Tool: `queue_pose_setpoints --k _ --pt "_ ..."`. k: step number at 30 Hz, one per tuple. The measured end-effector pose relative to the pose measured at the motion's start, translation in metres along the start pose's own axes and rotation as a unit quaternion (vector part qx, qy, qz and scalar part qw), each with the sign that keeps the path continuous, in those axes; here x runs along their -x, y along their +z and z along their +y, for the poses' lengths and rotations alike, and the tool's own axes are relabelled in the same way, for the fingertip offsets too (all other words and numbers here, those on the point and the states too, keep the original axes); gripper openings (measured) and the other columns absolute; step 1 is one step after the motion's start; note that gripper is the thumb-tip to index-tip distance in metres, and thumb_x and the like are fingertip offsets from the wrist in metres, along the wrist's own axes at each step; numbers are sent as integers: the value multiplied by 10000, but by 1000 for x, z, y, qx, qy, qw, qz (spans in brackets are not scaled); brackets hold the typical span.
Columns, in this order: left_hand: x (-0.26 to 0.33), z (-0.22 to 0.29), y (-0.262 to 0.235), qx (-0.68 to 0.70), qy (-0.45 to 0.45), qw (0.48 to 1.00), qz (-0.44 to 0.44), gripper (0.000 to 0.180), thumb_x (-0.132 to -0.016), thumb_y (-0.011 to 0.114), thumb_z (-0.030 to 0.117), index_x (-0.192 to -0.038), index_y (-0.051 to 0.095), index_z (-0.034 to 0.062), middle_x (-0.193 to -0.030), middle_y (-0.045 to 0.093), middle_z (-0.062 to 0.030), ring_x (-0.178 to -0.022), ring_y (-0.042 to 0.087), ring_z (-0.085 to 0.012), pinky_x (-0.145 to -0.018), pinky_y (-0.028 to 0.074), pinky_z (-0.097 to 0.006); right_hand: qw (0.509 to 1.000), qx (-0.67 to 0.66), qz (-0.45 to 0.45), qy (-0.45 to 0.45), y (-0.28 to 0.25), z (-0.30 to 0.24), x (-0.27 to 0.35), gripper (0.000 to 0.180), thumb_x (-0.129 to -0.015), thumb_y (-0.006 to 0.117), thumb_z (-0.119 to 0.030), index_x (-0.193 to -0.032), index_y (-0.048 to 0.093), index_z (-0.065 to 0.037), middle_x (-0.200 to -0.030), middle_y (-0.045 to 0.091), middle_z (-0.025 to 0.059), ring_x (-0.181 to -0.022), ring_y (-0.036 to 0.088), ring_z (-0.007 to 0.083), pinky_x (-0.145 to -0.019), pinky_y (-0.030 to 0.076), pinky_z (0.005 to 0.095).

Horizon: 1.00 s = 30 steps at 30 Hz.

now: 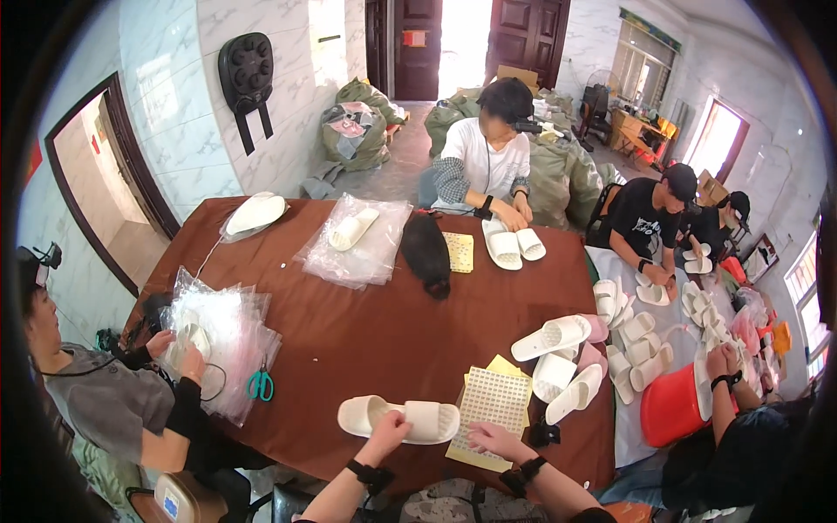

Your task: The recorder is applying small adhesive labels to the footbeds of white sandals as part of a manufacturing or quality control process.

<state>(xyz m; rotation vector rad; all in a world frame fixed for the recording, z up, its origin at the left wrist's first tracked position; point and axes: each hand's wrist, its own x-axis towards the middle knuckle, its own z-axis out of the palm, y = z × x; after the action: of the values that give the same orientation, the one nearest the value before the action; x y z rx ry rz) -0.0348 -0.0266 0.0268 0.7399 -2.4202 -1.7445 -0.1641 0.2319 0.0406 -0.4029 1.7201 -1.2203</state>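
white slippers (439, 422), a pair laid end to end, sit just left of the sticker sheet (493, 403), held by the left hand (390, 431). that hand closes in a curled grip where the two meet, its forearm slanting up from the near side of the sheet. the right hand (491, 441) is over the sheet's near part, fingers loosely bent; i cannot tell whether they pinch anything or touch the paper. the left fingertips are hard to make out, and both forearms are cut off below. the slippers extend to either side of the left hand, above the brown table (305, 349), well apart from the right palm.
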Motion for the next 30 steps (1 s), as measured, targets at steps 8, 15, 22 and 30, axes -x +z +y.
queue_pose_setpoints --k 8,15,22,30 --pt "31 38 31 7 24 999 -30 190 -796 619 167 -833 580 -16 -771 602 -140 -724 579 -259 -657 466 -359 990 -138 34 -3 17 -7 -5 287 -887 502 -148 -1146 546 -32 -971 620 61 -791 607 145 -627 534 280" --pt "51 41 11 -331 160 906 210 459 -698 693 128 -1106 508 32 -1239 430 -215 -1095 433 -418 -882 372 -514 987 -152 41 -43 15 12 15 256 -879 486 -182 -1071 564 -31 -880 602 33 -718 562 122 -578 491 258" --pt "36 -26 3 -169 -90 978 77 720 -684 705 326 -1269 381 59 -1134 503 -266 -1060 501 -424 -885 424 -478 987 -142 52 -47 17 8 23 244 -886 499 -185 -1056 567 -25 -883 603 29 -752 564 121 -595 488 257" --pt "30 -4 -15 -165 -29 970 178 670 -667 710 228 -1244 432 33 -1083 509 -257 -1031 492 -412 -880 419 -460 984 -146 74 -75 3 -4 30 232 -901 501 -169 -1049 567 -4 -869 599 7 -720 543 78 -624 459 238"
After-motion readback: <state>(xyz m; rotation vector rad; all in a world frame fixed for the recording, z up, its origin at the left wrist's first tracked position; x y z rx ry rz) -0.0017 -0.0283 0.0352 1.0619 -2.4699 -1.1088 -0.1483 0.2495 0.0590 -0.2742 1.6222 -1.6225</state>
